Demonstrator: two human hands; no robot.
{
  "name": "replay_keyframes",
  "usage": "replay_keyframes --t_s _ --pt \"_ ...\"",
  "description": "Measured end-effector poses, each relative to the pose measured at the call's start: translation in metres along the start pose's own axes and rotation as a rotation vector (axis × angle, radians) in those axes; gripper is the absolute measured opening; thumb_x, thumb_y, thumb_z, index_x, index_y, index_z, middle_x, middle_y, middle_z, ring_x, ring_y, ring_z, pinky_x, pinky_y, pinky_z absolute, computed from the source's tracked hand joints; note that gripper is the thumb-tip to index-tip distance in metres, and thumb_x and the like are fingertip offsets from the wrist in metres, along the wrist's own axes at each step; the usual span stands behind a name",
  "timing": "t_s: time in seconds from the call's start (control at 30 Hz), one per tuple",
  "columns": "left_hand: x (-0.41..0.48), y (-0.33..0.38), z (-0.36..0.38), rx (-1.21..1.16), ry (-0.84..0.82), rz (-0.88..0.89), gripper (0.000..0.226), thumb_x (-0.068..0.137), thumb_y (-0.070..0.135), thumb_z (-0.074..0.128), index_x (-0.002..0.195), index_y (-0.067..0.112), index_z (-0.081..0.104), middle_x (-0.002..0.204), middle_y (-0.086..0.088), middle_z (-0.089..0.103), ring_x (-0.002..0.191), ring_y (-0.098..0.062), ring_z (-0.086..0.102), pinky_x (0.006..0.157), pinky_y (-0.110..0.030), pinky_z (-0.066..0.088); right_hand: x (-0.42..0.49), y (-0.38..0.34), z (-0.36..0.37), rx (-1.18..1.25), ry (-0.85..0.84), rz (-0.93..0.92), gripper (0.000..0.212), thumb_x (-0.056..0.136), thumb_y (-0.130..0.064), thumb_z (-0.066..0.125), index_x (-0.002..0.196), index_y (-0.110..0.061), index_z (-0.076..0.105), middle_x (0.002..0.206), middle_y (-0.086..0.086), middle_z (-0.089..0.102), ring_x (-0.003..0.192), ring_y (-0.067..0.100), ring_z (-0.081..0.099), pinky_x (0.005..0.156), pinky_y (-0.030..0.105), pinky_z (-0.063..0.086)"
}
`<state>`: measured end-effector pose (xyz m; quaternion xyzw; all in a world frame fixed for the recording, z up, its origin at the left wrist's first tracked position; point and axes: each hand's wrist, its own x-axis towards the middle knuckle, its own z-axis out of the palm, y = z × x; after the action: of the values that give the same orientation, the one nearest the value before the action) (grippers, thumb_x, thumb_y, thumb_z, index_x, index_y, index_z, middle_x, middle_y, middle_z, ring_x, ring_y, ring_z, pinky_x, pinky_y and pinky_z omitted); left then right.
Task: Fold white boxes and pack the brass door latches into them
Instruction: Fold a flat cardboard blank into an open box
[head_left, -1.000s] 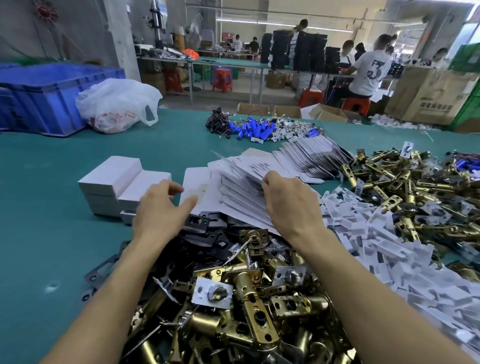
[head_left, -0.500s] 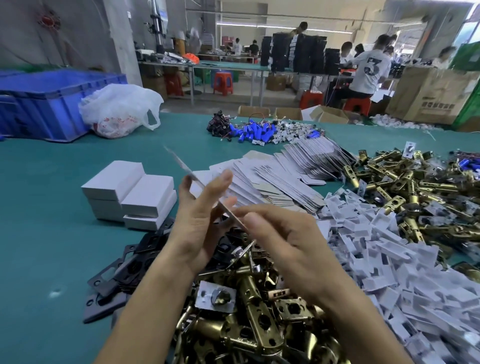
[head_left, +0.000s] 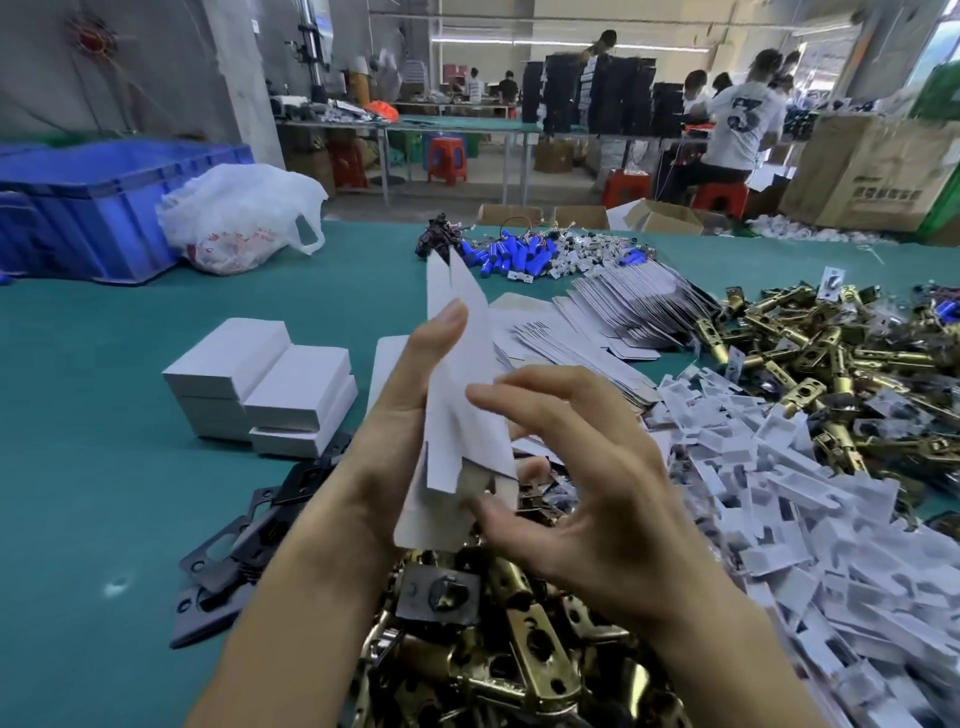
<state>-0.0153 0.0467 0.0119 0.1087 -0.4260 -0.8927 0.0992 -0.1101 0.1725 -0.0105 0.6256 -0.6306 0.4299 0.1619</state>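
Note:
A flat white box blank (head_left: 460, 364) stands on end in front of me, held between both hands above the near pile of brass door latches (head_left: 498, 649). My left hand (head_left: 400, 415) backs its left face, the thumb lying up along the card. My right hand (head_left: 582, 478) pinches its lower right edge, fingers spread. Behind lies a fanned stack of flat box blanks (head_left: 613, 317). Three folded white boxes (head_left: 265, 384) sit stacked to the left. A second heap of brass latches (head_left: 831, 358) lies at the right.
White cardboard inserts (head_left: 810, 499) are heaped at the right. Black metal plates (head_left: 234, 545) lie left of the near latches. On the green table's (head_left: 93, 467) far side are blue parts (head_left: 514, 254), a white plastic bag (head_left: 239, 218) and a blue crate (head_left: 88, 202). People work in the background.
Both hands lifted one blank off the fanned stack, raised it toward me and turned it upright; it now opens slightly between the hands.

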Motion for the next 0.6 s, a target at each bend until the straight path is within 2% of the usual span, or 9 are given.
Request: replay_keyframes --t_s 0.13,0.23,0.3,0.37,0.4,0.53,0.6 --pt "-0.001 0.002 -0.001 0.012 -0.085 -0.04 0.062 0.077 0.066 0.061 0.099 0.011 0.079 0.104 -0.009 0.072 0.096 -0.023 0.071 0.077 -0.032 0.057 0.002 -0.001 0.008 -0.084 0.072 -0.039 0.053 0.077 -0.012 0.066 0.129 -0.018 0.06 0.122 0.004 0.059 0.105 0.027 0.06 0.087 0.043 0.051" --pt "0.001 0.002 0.001 -0.001 -0.101 0.012 0.057 0.075 0.061 0.062 0.092 0.009 0.077 0.088 -0.007 0.069 0.083 -0.022 0.069 0.072 -0.029 0.057 0.001 -0.002 0.011 -0.072 0.135 -0.038 0.045 0.08 -0.003 0.058 0.123 -0.012 0.065 0.118 0.007 0.063 0.104 0.027 0.064 0.082 0.043 0.054" --pt "0.003 0.003 0.002 0.064 0.007 0.062 0.062 0.069 0.05 0.073 0.107 0.002 0.068 0.094 -0.016 0.063 0.09 -0.03 0.064 0.075 -0.035 0.054 0.001 -0.001 0.011 -0.071 0.16 -0.016 0.041 0.082 0.002 0.06 0.121 -0.011 0.066 0.117 0.006 0.065 0.103 0.023 0.065 0.077 0.041 0.055" --pt "0.005 -0.001 0.002 0.188 0.119 0.111 0.087 0.064 0.048 0.074 0.131 -0.005 0.054 0.114 -0.027 0.063 0.105 -0.043 0.064 0.082 -0.046 0.056 0.0 0.002 0.011 -0.044 0.138 0.059 0.053 0.078 0.01 0.069 0.125 -0.014 0.063 0.118 0.002 0.065 0.101 0.019 0.065 0.072 0.041 0.057" --pt "0.004 -0.003 0.004 0.239 0.135 0.125 0.097 0.061 0.049 0.074 0.14 -0.002 0.048 0.123 -0.029 0.064 0.109 -0.046 0.065 0.083 -0.05 0.058 0.0 0.003 0.01 -0.011 0.118 0.102 0.062 0.076 0.013 0.07 0.128 -0.019 0.059 0.119 0.0 0.064 0.102 0.018 0.066 0.071 0.041 0.057" --pt "0.002 -0.008 0.01 0.3 0.134 0.169 0.102 0.056 0.046 0.077 0.144 0.008 0.045 0.122 -0.025 0.067 0.087 -0.033 0.074 0.063 -0.04 0.06 -0.001 0.009 0.007 0.083 0.141 0.129 0.081 0.073 0.021 0.07 0.131 -0.033 0.051 0.119 -0.007 0.064 0.102 0.014 0.067 0.074 0.037 0.057" --pt "0.002 -0.008 0.009 0.295 0.173 0.17 0.101 0.054 0.048 0.077 0.143 0.009 0.047 0.128 -0.028 0.064 0.091 -0.037 0.073 0.07 -0.047 0.061 -0.001 0.009 0.005 0.082 0.172 0.088 0.077 0.072 0.021 0.071 0.129 -0.028 0.056 0.118 -0.007 0.065 0.105 0.01 0.066 0.079 0.033 0.057"
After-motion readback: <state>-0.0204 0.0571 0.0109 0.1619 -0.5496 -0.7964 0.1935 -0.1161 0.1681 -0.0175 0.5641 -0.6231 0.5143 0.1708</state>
